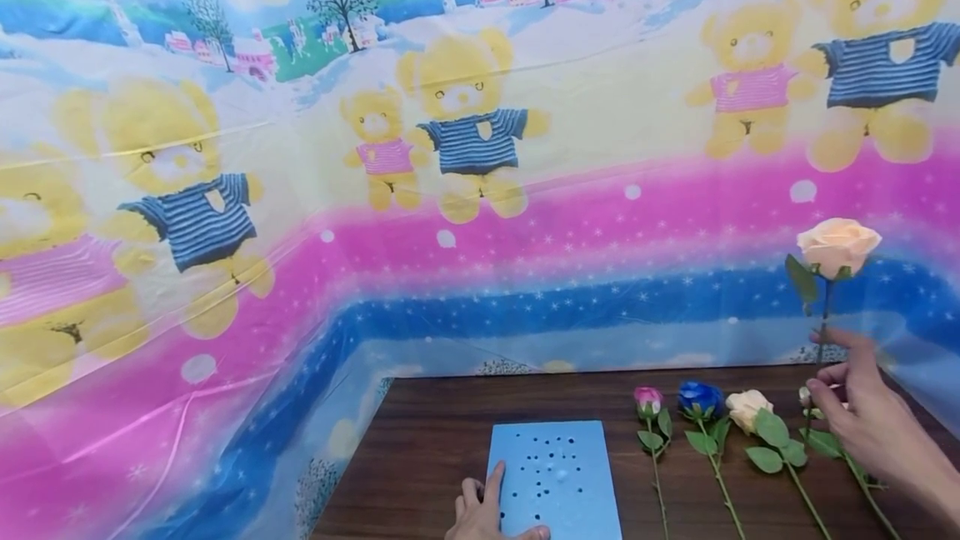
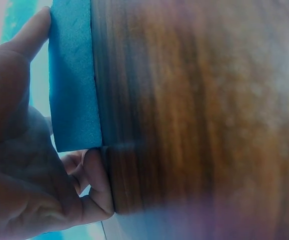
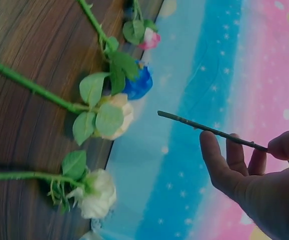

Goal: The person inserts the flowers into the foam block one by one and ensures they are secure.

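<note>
In my right hand point(image 1: 862, 398) a peach rose point(image 1: 837, 247) stands upright, its bloom above the fingers. The fingers and thumb pinch its thin green stem point(image 3: 209, 129), whose cut end sticks out past the fingertips in the right wrist view. A light-blue foam block point(image 1: 555, 473), dotted with small dark holes, lies on the table. My left hand point(image 1: 483, 507) grips its near left corner, index finger along the left side and thumb at the front. In the left wrist view, its other fingers point(image 2: 97, 185) are curled below the block, by the table edge.
Right of the block, a pink rose point(image 1: 648, 400), a blue rose point(image 1: 701, 400), a cream rose point(image 1: 748, 411) and a white rose point(image 3: 98, 194) lie in a row on the dark wooden table point(image 1: 427, 440). A bear-printed cloth point(image 1: 600, 273) hangs behind the table.
</note>
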Motion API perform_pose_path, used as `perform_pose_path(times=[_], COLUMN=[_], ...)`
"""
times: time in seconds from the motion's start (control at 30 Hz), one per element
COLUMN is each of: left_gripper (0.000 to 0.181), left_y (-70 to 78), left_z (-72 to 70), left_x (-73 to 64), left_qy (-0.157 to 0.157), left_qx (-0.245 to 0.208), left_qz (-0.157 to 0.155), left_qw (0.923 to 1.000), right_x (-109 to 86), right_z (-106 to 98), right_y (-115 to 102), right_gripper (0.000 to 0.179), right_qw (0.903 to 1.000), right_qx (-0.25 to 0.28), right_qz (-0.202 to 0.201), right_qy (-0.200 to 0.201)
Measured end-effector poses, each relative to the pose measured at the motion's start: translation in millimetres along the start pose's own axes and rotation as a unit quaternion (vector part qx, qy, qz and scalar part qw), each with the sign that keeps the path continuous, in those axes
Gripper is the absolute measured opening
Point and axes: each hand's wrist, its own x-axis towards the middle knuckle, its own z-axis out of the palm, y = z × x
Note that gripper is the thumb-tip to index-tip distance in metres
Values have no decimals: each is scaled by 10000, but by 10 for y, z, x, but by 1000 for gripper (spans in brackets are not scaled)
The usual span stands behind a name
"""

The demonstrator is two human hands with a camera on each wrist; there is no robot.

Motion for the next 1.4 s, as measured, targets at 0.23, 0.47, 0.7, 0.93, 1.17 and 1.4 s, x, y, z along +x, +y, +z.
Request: perform_pose_path(times=[0.23, 0.47, 0.7, 0.93, 1.17, 1.4], left_gripper=[126, 126, 126, 129, 129, 127], left_y=[10, 3, -9, -3, -30, -24], left_z=[0, 7, 8, 29, 52, 47], left_x=[-5, 4, 4, 24, 43, 49], left_qy=[-14, -31, 6, -19, -43, -61], left_qx=[95, 149, 149, 145, 137, 188], left_qz=[28, 29, -6, -43, -45, -24], left_qw=[9999, 9999, 9999, 9999, 9999, 9998], right_x=[47, 158, 198, 237, 284, 360], right_z=[192, 399, 626, 803, 1026, 1186], right_y=[-155, -328, -592, -778, -950, -1081], right_gripper=[66, 68, 61, 59, 56, 55], right_qw=[9965, 9874, 9780, 9749, 9696, 9580], right_qx=[555, 952, 1760, 1941, 2118, 2534], right_qz=[-627, -1261, -987, -804, -1011, -777], right_qy=[-27, -78, -526, -741, -688, -1096])
